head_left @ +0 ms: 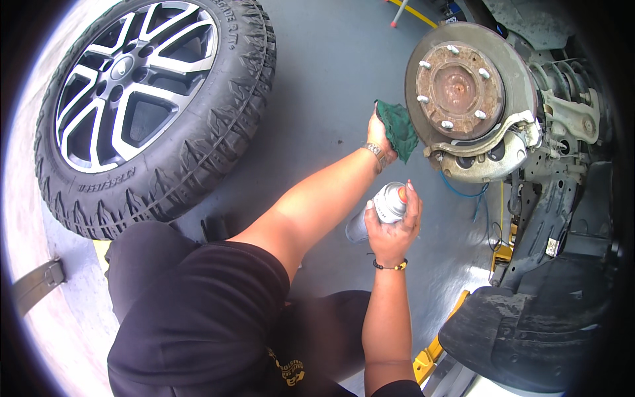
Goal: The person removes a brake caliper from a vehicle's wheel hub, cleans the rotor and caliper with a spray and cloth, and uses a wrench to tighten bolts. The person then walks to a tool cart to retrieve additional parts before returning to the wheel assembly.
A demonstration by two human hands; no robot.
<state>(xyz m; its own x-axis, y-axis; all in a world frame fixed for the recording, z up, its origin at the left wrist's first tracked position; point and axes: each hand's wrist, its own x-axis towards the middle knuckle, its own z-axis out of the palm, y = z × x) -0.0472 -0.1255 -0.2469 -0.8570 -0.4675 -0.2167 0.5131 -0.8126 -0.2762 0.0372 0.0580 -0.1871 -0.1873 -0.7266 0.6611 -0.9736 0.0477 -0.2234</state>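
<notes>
My left hand [379, 135] grips a crumpled dark green cloth [399, 132], held just left of the brake disc [519, 83]. Most of the left fingers are hidden behind the cloth. Lower down, my right hand [395, 228] is wrapped round a silver aerosol spray can [390, 204]. Its index finger lies at the orange nozzle [402, 194], and the can tilts with its top toward the upper right. The disc's hub [458, 88] is rusty brown with several wheel studs around it. A brake caliper [486, 159] sits at the disc's lower edge.
A wheel with a knobbly tyre [225, 126] stands at the left. Suspension parts [572, 116] and a black liner [529, 324] lie along the right. A blue cable [463, 193] hangs under the caliper. Yellow metal parts [426, 360] are low on the grey floor [324, 79].
</notes>
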